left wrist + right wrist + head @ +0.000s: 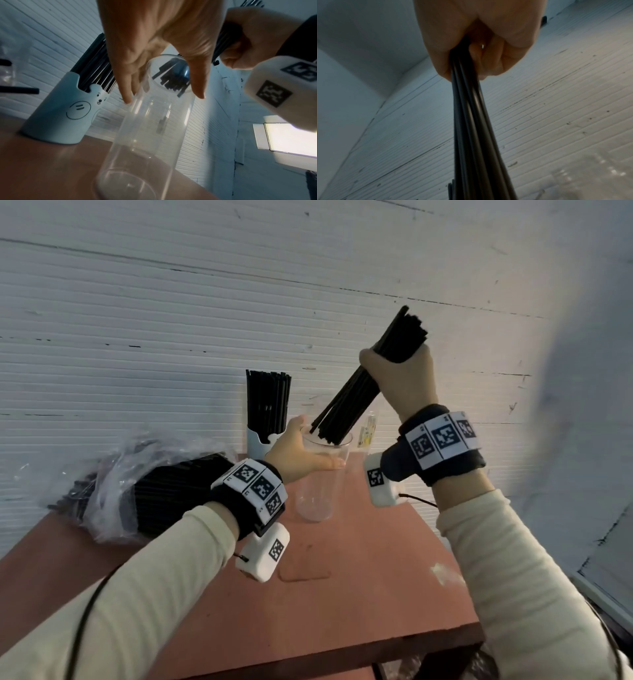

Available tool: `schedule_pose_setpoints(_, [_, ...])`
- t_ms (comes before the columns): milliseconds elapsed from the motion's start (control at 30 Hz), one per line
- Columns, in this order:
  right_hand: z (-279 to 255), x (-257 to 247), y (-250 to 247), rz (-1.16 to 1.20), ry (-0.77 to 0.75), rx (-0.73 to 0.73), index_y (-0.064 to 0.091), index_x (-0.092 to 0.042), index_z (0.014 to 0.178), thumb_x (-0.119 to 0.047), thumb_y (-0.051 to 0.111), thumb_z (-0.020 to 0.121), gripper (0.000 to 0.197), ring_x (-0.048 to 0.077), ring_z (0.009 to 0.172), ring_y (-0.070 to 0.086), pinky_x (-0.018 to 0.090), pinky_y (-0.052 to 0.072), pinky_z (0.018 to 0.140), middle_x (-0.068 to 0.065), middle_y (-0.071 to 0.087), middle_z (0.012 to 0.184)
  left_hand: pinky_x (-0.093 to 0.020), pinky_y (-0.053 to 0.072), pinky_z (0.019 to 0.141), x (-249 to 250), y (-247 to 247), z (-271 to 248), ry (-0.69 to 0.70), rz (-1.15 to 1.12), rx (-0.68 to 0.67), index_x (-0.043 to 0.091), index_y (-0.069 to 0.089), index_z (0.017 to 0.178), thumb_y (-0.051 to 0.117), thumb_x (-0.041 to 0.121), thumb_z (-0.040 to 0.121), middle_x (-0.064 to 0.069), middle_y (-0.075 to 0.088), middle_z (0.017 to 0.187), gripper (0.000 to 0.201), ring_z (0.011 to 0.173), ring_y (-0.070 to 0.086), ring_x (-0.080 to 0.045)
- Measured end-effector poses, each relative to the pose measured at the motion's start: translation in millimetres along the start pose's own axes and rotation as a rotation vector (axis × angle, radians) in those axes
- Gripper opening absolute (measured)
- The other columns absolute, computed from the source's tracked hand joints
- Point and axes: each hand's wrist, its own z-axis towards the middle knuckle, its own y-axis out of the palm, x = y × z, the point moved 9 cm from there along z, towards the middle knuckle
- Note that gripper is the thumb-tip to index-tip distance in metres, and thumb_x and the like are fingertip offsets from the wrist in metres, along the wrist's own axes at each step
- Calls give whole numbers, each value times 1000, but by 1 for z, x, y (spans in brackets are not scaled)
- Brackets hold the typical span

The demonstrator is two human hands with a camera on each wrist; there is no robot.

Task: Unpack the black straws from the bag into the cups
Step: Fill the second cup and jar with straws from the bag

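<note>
Head view — our right hand (400, 378) grips the straw bundle (346, 402), left hand (301, 453) clasps the clear cup (320, 484) — we should upright the bundle before releasing.

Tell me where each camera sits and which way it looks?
Head: looks down from above; both sleeved arms, red-brown table, plastic bag of straws.
Left wrist: looks along left hand holding clear plastic cup.
Right wrist: looks along right hand gripping bundle of black straws.
Shared: head and left wrist show pale blue bear cup.
</note>
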Motion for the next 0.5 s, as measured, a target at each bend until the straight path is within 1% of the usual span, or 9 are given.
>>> schedule_pose_setpoints(67, [1,9,13,-40,26,-78,51,-12,67,-16,65,74,17,11,57,49,25,42,54,-1,49,62,-21,31,94,0,0,0,7,-10,5,18,22,149,84,34,70,4,39,146,102,122,41,-8])
schedule_pose_setpoints(133, [2,14,27,-98,38,-146,47,-13,64,-18,67,75,23,11,54,46,23,39,51,-3,46,58,-16,33,90,0,-4,1,9,-6,22,19,26,148,85,34,68,6,42,142,100,121,43,-9])
schedule_pose_setpoints(200, [1,23,46,-185,78,-261,44,-15,63,-20,68,76,28,10,49,44,21,36,45,-5,44,56,-11,36,87,0,-6,1,8,-10,29,19,27,148,86,33,68,8,44,138,100,120,44,-9])
schedule_pose_setpoints(267, [-4,38,69,-289,151,-427,46,-17,62,-24,70,77,29,9,46,42,19,34,41,-5,45,55,-19,37,93,-1,-6,1,9,-2,33,18,29,147,86,32,68,4,46,139,99,122,45,-11])
schedule_pose_setpoints(300, [-9,46,78,-346,191,-505,49,-17,63,-28,71,77,29,11,46,43,20,35,42,-4,46,54,-22,36,94,-1,-6,2,13,0,34,18,31,145,85,31,68,4,47,137,95,121,45,-11])
schedule_pose_setpoints(333, [-14,54,86,-409,229,-574,53,-15,66,-34,73,76,29,12,48,45,22,37,45,-2,49,55,-23,35,92,-1,-7,2,20,2,42,18,35,143,85,29,68,5,49,131,91,118,46,-9])
schedule_pose_setpoints(400, [-22,64,93,-528,270,-679,61,-13,73,-49,75,75,39,13,49,48,24,40,51,0,55,56,-20,38,86,-1,-9,3,28,-7,53,17,43,135,87,28,66,8,54,123,83,114,52,-9])
schedule_pose_setpoints(433, [-26,66,95,-570,275,-720,62,-12,74,-53,74,75,42,12,47,49,23,41,51,0,58,56,-19,41,83,-3,-8,4,22,-15,44,16,45,132,87,28,64,8,57,119,81,111,56,-10])
schedule_pose_setpoints(500, [-29,66,95,-597,271,-787,66,-12,77,-53,75,75,43,11,45,49,21,41,52,-1,62,57,-16,42,80,-3,-9,3,31,-19,33,16,48,130,88,27,64,9,61,112,78,104,59,-8])
